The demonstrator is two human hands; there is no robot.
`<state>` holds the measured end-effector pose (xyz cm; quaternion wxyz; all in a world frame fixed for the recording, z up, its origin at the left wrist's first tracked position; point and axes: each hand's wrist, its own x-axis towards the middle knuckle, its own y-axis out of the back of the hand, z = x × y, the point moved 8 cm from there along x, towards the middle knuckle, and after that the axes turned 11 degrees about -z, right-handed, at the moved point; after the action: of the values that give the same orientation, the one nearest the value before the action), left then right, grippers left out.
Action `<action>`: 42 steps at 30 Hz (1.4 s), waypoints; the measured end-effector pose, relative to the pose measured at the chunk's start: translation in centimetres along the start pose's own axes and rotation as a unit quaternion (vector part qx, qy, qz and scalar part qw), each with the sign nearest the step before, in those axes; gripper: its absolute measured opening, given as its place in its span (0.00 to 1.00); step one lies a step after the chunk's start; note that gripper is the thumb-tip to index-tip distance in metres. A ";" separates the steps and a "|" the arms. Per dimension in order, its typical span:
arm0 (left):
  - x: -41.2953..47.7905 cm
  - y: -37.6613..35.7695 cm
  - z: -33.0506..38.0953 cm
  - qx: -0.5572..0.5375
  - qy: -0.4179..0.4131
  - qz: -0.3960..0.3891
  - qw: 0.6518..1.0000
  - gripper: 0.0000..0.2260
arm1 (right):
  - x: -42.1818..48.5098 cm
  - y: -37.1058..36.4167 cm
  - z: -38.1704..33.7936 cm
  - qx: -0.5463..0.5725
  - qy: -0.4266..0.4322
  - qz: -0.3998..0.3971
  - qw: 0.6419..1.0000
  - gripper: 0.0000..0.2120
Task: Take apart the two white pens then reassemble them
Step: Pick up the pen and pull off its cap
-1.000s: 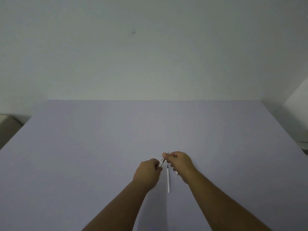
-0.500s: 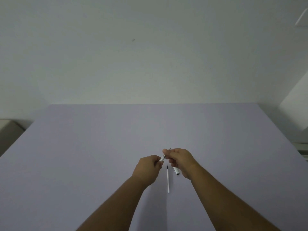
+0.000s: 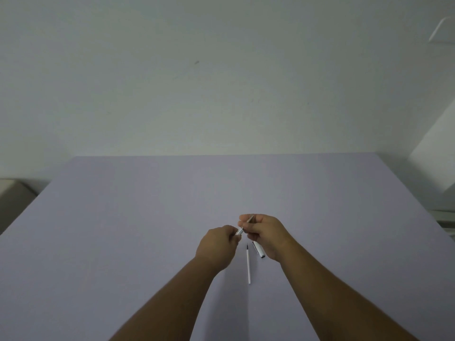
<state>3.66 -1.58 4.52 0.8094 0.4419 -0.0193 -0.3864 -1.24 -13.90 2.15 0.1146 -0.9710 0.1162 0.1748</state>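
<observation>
Both my hands meet over the middle of the lilac table [image 3: 123,230]. My left hand [image 3: 218,246] is closed around a white pen barrel [image 3: 239,231], of which only a short silvery end shows. My right hand [image 3: 267,232] pinches a thin pen tip piece [image 3: 250,219] that points up and away, close to the barrel's end. A white refill [image 3: 248,265] with a dark point lies on the table between my forearms. Just right of it, partly under my right hand, lies a white pen cap [image 3: 259,249] with a dark end.
A pale wall stands behind the table's far edge. A beige box [image 3: 12,195] sits off the table's left side, and white furniture [image 3: 438,153] stands at the right.
My hands have lifted slightly and the right hand has shifted away from the table, uncovering the white pen cap beneath it. The refill has stayed in place.
</observation>
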 end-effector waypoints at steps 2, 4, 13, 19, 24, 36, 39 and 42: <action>0.0 0.2 0.0 0.000 0.002 0.002 1.000 0.10 | 0.0 0.3 0.0 -0.010 -0.013 0.010 1.000 0.01; 0.1 0.2 0.1 0.000 0.002 0.002 1.000 0.10 | -0.1 0.9 0.0 -0.048 -0.028 0.043 0.998 0.05; 0.1 0.3 0.6 0.003 -0.003 -0.001 1.000 0.10 | 0.0 1.3 -0.3 -0.028 -0.012 0.048 0.998 0.05; 0.0 0.2 0.5 0.005 0.003 0.005 1.000 0.10 | 0.2 1.1 -0.4 -0.002 0.010 0.027 1.000 0.09; 0.0 0.3 0.6 0.001 0.004 0.005 1.000 0.10 | 0.0 1.5 -0.3 -0.052 -0.015 0.059 0.997 0.06; 0.2 0.4 0.8 0.007 0.002 0.008 1.000 0.11 | 0.2 1.3 -0.6 -0.037 0.000 0.055 0.998 0.03; 0.3 0.5 0.6 0.009 0.003 0.013 1.000 0.11 | 0.3 1.0 -0.7 -0.001 -0.001 0.034 0.999 0.07; 0.5 0.4 0.7 0.004 0.002 0.008 1.000 0.11 | 0.2 1.2 -0.5 -0.037 -0.021 0.050 0.998 0.04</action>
<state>3.94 -2.26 5.10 0.8106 0.4458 -0.0231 -0.3791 -1.23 -15.21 2.30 0.0722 -0.9636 0.1557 0.2048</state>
